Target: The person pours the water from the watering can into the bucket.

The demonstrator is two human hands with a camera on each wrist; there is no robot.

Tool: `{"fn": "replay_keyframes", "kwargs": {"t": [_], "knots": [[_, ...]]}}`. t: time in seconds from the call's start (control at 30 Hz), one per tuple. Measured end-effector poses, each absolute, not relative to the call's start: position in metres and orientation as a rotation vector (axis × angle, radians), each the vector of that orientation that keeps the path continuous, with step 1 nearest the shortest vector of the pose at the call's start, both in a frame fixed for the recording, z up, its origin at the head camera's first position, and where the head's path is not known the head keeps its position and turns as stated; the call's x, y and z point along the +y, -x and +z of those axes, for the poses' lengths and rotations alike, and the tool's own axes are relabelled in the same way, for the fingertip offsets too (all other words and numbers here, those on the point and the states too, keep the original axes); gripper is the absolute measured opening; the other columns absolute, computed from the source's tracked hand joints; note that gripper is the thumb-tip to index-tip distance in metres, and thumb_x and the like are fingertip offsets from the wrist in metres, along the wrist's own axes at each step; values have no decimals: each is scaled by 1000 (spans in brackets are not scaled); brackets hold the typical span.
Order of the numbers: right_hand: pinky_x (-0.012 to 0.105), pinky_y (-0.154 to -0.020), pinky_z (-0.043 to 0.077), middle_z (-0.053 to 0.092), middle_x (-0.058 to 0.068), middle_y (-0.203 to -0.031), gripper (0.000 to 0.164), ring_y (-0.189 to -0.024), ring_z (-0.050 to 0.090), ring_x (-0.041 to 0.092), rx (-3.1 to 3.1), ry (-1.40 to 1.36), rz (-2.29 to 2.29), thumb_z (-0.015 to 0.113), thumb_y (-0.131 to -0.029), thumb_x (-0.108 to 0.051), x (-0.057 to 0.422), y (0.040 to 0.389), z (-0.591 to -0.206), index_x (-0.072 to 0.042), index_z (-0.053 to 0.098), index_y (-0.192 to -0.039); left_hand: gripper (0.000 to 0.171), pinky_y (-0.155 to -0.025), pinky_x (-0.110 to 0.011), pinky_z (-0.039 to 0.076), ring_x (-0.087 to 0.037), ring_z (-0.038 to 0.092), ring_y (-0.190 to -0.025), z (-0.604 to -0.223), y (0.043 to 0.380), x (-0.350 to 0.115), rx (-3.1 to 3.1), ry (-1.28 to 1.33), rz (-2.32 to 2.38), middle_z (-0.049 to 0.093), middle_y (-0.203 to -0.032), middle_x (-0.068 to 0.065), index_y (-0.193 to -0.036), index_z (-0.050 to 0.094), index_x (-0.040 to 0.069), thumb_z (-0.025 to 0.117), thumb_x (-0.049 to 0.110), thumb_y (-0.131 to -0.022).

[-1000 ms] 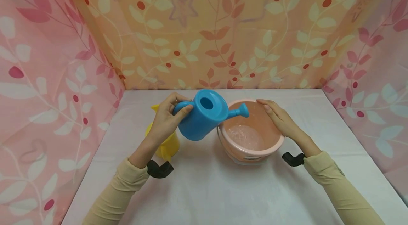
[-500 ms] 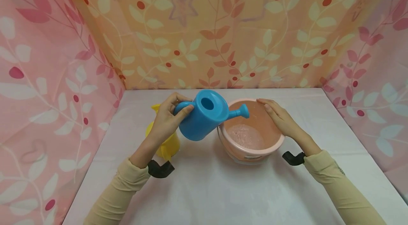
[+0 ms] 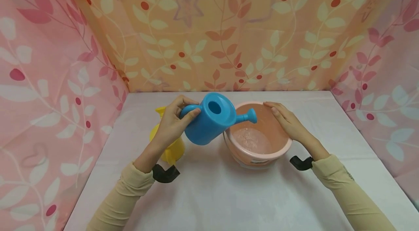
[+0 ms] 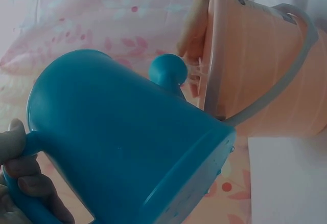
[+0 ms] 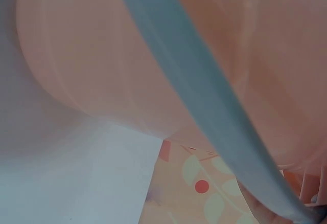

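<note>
My left hand point(image 3: 173, 116) grips the handle of a blue watering can point(image 3: 209, 123), held up off the table and tilted right. Its spout reaches over the mouth of a pink bucket point(image 3: 258, 155). In the left wrist view, thin streams of water leave the spout head point(image 4: 168, 73), and drops cling to the can's base. Rippled water point(image 3: 252, 140) covers the bucket's bottom. On the bucket's far right rim, my right hand point(image 3: 289, 123) holds on, thumb toward the inside. The right wrist view is filled by the bucket wall point(image 5: 102, 45) and its grey handle point(image 5: 189, 75).
A yellow watering can point(image 3: 175, 149) stands on the white table point(image 3: 209, 194), left of the blue one and partly hidden behind my left hand and wrist. Patterned cloth walls point(image 3: 209, 42) enclose the table at the back and both sides.
The blue watering can has shifted slightly right and tipped a little further toward the bucket. Ripples in the bucket have changed shape. My right hand and the bucket stay put.
</note>
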State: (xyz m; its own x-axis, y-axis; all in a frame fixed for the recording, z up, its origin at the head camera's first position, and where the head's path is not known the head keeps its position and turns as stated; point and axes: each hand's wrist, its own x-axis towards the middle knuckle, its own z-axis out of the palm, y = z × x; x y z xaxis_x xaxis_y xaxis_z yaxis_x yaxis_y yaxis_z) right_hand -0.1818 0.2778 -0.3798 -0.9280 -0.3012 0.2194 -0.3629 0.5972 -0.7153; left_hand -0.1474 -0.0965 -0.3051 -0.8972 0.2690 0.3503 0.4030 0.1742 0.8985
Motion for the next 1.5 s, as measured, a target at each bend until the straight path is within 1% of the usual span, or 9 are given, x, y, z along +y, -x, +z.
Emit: {"fn": "replay_keyframes", "kwargs": {"t": [0.33, 1.0, 1.27, 1.5], "knots": [[59, -104, 26, 39, 11, -142, 41, -133, 32, 32, -2735, -575, 1260, 32, -102, -30, 277, 181, -380, -12, 43, -138, 26, -95, -50, 42, -22, 56, -108, -302, 144, -95, -2317, 704, -1799, 60, -110, -8, -110, 55, 6, 64, 16, -87], [58, -104, 26, 40, 10, -141, 39, -133, 33, 32, -2731, -585, 1253, 33, -102, -25, 278, 182, -381, -13, 44, -138, 27, -95, -50, 41, -21, 55, -110, -300, 142, -95, -2316, 686, -1799, 60, -111, -8, -110, 55, 7, 64, 17, -87], [56, -104, 26, 41, 10, -140, 38, -132, 33, 30, -2720, -603, 1239, 33, -102, -25, 278, 183, -381, -12, 45, -136, 26, -94, -49, 42, -21, 56, -109, -299, 142, -96, -2315, 685, -1785, 60, -110, -8, -110, 56, 7, 64, 16, -87], [57, -105, 25, 40, 10, -141, 40, -133, 33, 31, -2722, -592, 1250, 32, -102, -27, 278, 183, -381, -11, 45, -136, 25, -94, -48, 42, -20, 55, -108, -300, 143, -96, -2305, 708, -1788, 60, -109, -8, -110, 56, 7, 64, 15, -87]]}}
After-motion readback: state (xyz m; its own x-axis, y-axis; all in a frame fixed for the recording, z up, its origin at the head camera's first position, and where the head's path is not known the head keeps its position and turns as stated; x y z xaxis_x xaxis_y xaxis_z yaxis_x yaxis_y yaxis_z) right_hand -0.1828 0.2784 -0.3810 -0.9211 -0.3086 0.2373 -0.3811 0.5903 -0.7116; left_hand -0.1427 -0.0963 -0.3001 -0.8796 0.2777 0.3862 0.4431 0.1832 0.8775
